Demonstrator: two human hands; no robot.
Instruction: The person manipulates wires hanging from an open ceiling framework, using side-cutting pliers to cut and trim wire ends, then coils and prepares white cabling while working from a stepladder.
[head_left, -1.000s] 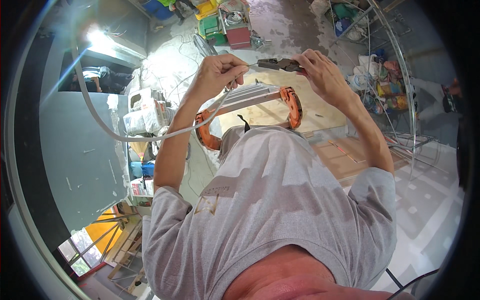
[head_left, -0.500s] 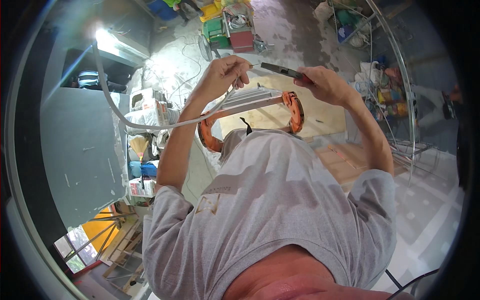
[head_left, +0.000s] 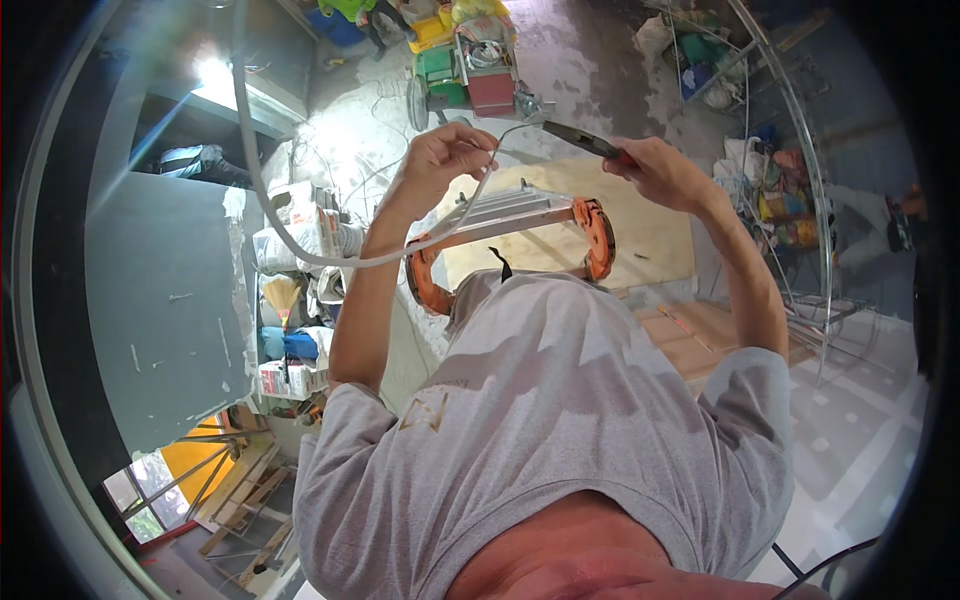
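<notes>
In raised arms, a white cable (head_left: 340, 262) and a pair of pliers meet in front of me. My left hand (head_left: 448, 168) pinches the cable near its end. From these fingers a thin wire (head_left: 511, 129) curves up and across to the plier tips. My right hand (head_left: 664, 174) is wrapped around the red handles of the pliers (head_left: 580, 138), whose dark jaws point left. The wire's end appears to be at the jaws, but whether they clamp it is too small to tell. The cable loops down past my left forearm and up toward the top left.
Below my hands stands a ladder (head_left: 500, 212) with orange end pieces (head_left: 597, 240). A bright lamp (head_left: 215, 75) shines at upper left. Metal scaffold tubing (head_left: 812, 160) rises on the right. A person in a bright green top (head_left: 345, 8) is at the far top, near a red bin (head_left: 492, 95).
The pliers have moved a little right, away from my left hand. The wire between them now shows longer and bent in an arc. The whole view has shifted slightly.
</notes>
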